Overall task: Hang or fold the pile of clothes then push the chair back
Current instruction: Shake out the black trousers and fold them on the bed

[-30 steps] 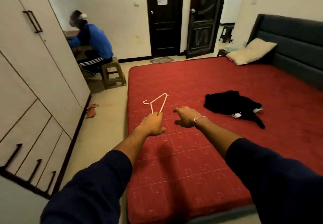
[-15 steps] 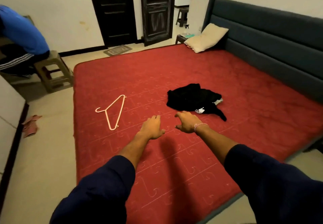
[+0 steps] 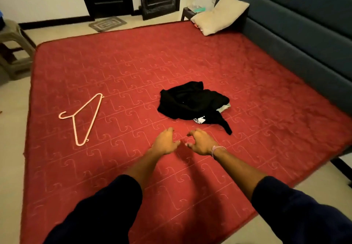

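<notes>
So on the far left there's a stool (image 3: pixel 15 49) at the edge of the view, sitting on the floor beside the bed (image 3: pixel 133 63), probably the chair that gets pushed back last, so ignore it for now. Next over, the pink hanger (image 3: pixel 83 119) lies flat on the red cover, well apart from everything else, hook pointing left. Then the left hand (image 3: pixel 165 143) and the right hand (image 3: pixel 202 143) hover side by side over the bed, fingers loosely curled and holding nothing, just short of the black clothes pile (image 3: pixel 192 103), which sits crumpled near the middle of the bed with a bit of white print poking out underneath. If I were doing this step, I'd reach in with both hands and find the shoulders or the collar instead of grabbing a random fistful, because a bunched-up dark garment hides its shape. Lift it clear, give it a shake so it hangs straight, then decide whether it goes on the hanger or gets folded. There might be more than one piece in that heap, honestly can't tell. Pillow (image 3: pixel 219 15) and headboard (image 3: pixel 304 24) on the right are out of the way.
</notes>
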A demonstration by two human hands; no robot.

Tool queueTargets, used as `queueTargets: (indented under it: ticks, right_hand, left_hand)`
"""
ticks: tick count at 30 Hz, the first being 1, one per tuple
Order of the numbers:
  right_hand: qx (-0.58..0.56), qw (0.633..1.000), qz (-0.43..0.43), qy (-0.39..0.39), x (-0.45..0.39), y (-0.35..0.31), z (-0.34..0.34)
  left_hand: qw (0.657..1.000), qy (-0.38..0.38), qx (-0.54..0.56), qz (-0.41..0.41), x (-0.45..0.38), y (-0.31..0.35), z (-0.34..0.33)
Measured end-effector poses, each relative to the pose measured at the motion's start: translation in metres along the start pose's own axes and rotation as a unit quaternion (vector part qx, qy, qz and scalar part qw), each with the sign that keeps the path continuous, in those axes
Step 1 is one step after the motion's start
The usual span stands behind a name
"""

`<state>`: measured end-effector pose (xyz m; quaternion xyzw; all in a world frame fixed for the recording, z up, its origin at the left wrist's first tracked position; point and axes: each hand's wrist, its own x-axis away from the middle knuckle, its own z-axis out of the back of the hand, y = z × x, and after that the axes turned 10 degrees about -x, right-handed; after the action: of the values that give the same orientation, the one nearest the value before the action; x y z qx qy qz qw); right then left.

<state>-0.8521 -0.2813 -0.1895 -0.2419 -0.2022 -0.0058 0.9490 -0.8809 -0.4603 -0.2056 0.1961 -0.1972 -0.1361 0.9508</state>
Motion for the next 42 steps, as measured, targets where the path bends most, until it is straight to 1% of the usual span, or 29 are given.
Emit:
queueTargets:
  ticks: [6, 9, 11, 14, 19, 21, 23, 24, 25, 27, 30, 32, 34, 36, 39, 40, 42]
  right_hand:
    - [-0.024, 0.998, 0.035, -0.038, -0.072, 0.063, 0.017]
    - [-0.024, 0.998, 0.033, -0.05, -0.12, 0.088, 0.023]
    - [-0.02, 0.998, 0.032, -0.059, -0.143, 0.094, 0.025]
    - [-0.017, 0.996, 0.035, -0.078, -0.183, 0.101, 0.022]
    - [0.001, 0.997, 0.037, -0.067, -0.247, 0.111, 0.006]
    - [-0.005, 0.997, 0.041, -0.071, -0.267, 0.113, 0.002]
    - [-0.03, 0.995, 0.045, -0.085, -0.279, 0.115, 0.0]
    - [-0.049, 0.995, 0.04, -0.078, -0.282, 0.116, 0.0]
    - [-0.067, 0.995, 0.035, -0.061, -0.284, 0.118, 0.0]
    - [-0.124, 0.992, 0.024, -0.018, -0.284, 0.119, -0.001]
    - [-0.243, 0.969, -0.01, 0.045, -0.279, 0.113, 0.005]
    - [-0.274, 0.961, -0.018, 0.043, -0.279, 0.108, 0.009]
    - [-0.32, 0.947, -0.013, 0.005, -0.273, 0.102, 0.015]
    - [-0.391, 0.92, 0.005, -0.023, -0.265, 0.095, 0.021]
    - [-0.502, 0.864, 0.037, -0.031, -0.243, 0.077, 0.033]
    - [-0.525, 0.849, 0.044, -0.032, -0.236, 0.071, 0.037]
    - [-0.533, 0.842, 0.072, -0.034, -0.224, 0.064, 0.041]
  left_hand:
    - [0.999, -0.021, 0.025, 0.023, -0.075, 0.036, -0.024]
    - [0.999, -0.025, 0.029, 0.034, -0.11, 0.045, -0.041]
    - [0.998, -0.035, 0.031, 0.037, -0.121, 0.044, -0.051]
    - [0.995, -0.042, 0.069, 0.056, -0.146, 0.035, -0.065]
    - [0.985, -0.026, 0.126, 0.116, -0.186, 0.017, -0.059]
    - [0.979, -0.02, 0.155, 0.133, -0.2, 0.013, -0.057]
    - [0.972, -0.016, 0.182, 0.15, -0.212, 0.011, -0.057]
    - [0.966, -0.014, 0.203, 0.163, -0.219, 0.011, -0.057]
    - [0.955, -0.015, 0.233, 0.183, -0.225, 0.013, -0.055]
    - [0.921, -0.013, 0.31, 0.236, -0.235, 0.018, -0.049]
    - [0.864, -0.01, 0.415, 0.284, -0.249, 0.02, -0.05]
    - [0.835, -0.026, 0.46, 0.301, -0.253, 0.017, -0.052]
    - [0.799, -0.039, 0.51, 0.318, -0.254, 0.019, -0.052]
    - [0.765, -0.037, 0.559, 0.319, -0.252, 0.023, -0.048]
    - [0.731, -0.036, 0.607, 0.31, -0.249, 0.024, -0.042]
    - [0.716, -0.035, 0.632, 0.293, -0.249, 0.024, -0.04]
    - [0.689, -0.032, 0.686, 0.233, -0.244, 0.026, -0.03]
